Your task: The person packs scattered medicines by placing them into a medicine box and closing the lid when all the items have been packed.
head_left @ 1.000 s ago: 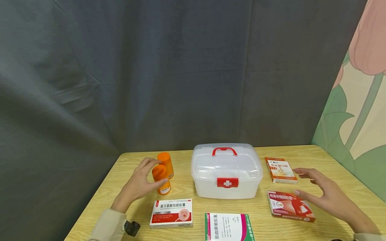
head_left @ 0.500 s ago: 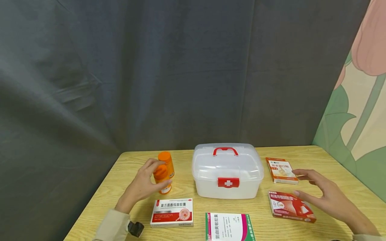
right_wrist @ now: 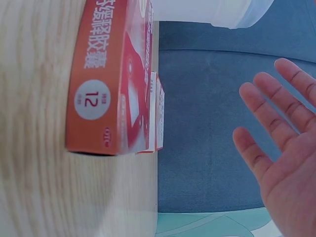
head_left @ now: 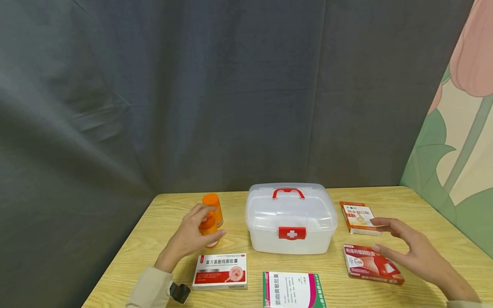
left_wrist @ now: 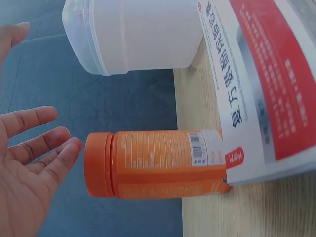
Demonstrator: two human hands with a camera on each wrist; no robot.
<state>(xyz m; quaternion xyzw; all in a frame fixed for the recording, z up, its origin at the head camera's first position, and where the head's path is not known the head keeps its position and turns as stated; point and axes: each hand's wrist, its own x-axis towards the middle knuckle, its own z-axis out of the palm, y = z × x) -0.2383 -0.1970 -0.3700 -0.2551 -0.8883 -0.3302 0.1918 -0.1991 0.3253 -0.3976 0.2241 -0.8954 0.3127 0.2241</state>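
My left hand (head_left: 191, 237) hovers with spread fingers at the front orange pill bottle (head_left: 208, 229), partly covering it in the head view. In the left wrist view that bottle (left_wrist: 158, 164) has its cap just beyond the fingertips, and nothing is held. Behind it stands a second orange bottle (head_left: 218, 211). My right hand (head_left: 412, 252) is held over the right side, fingers relaxed and thumb apart. Nearest to it are a red medicine box (head_left: 371, 264) and, farther back, an orange-and-white box of plasters (head_left: 359, 218). The right wrist view has the palm (right_wrist: 296, 168) above the red box (right_wrist: 111, 89), apart from it.
A translucent first-aid case (head_left: 265, 239) with a red handle and latch stands closed at mid-table. Two medicine boxes lie in front: a red-and-white one (head_left: 220, 271) and a green-and-white one (head_left: 292, 291). Dark cloth (head_left: 231, 107) hangs behind the wooden table (head_left: 135, 265).
My left hand has moved a little to the right, covering more of the front bottle. The right hand has shifted slightly left. Bottles, boxes and case stay in place on the table.
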